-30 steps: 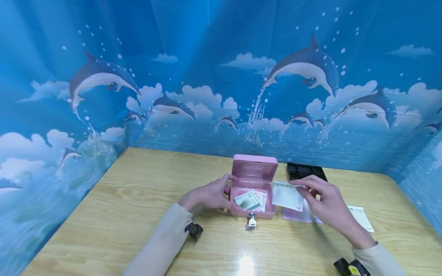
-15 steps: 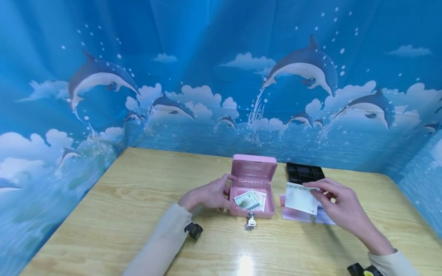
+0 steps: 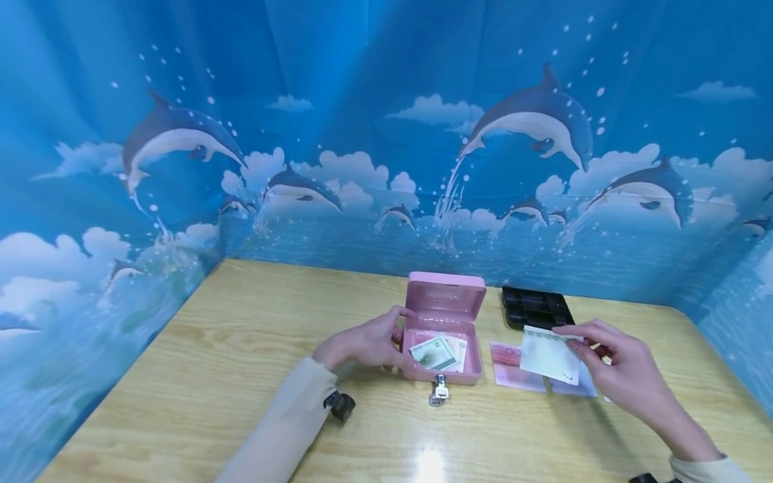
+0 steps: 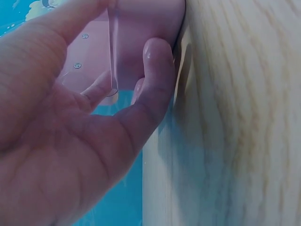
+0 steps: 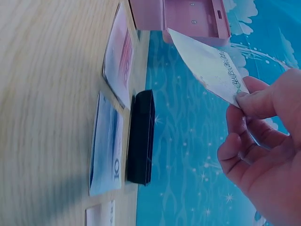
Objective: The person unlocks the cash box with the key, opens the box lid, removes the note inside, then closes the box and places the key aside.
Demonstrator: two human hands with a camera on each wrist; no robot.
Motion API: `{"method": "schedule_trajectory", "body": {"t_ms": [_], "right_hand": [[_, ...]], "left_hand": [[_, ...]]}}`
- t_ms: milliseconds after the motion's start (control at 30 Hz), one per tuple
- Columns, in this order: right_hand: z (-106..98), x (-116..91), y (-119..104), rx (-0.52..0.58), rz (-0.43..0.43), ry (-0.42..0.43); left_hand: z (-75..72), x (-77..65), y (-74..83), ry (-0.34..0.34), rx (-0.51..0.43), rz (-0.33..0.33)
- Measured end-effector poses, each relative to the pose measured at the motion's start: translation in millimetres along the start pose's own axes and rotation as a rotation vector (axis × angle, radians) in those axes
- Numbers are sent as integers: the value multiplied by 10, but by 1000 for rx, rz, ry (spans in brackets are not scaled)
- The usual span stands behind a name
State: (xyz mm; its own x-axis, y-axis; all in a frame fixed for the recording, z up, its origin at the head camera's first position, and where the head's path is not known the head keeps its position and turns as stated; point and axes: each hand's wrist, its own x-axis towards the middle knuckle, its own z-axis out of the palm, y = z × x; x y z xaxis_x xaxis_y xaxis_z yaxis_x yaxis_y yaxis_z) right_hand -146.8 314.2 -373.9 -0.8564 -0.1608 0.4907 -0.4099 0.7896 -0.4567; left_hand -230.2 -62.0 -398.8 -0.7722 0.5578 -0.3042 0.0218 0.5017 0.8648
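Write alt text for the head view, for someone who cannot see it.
A right hand pinches a pale banknote over other banknotes on a wooden table, while the left hand grips the side of an open pink box holding more notes. A black tray sits beyond, before a blue dolphin curtain.

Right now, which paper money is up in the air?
The whitish paper note with green print, pinched in the right hand; the others lie in the pink rectangular box or on the pale wooden table.
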Motion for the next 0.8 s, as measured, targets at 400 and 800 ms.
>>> {"method": "schedule_trajectory", "body": {"t_ms": [400, 800], "right_hand": [[-122, -90, 165, -4, 10, 38], [-230, -149, 345, -13, 33, 54]], "left_hand": [[10, 4, -10, 5, 20, 4], [7, 24, -28, 2, 30, 25]]}}
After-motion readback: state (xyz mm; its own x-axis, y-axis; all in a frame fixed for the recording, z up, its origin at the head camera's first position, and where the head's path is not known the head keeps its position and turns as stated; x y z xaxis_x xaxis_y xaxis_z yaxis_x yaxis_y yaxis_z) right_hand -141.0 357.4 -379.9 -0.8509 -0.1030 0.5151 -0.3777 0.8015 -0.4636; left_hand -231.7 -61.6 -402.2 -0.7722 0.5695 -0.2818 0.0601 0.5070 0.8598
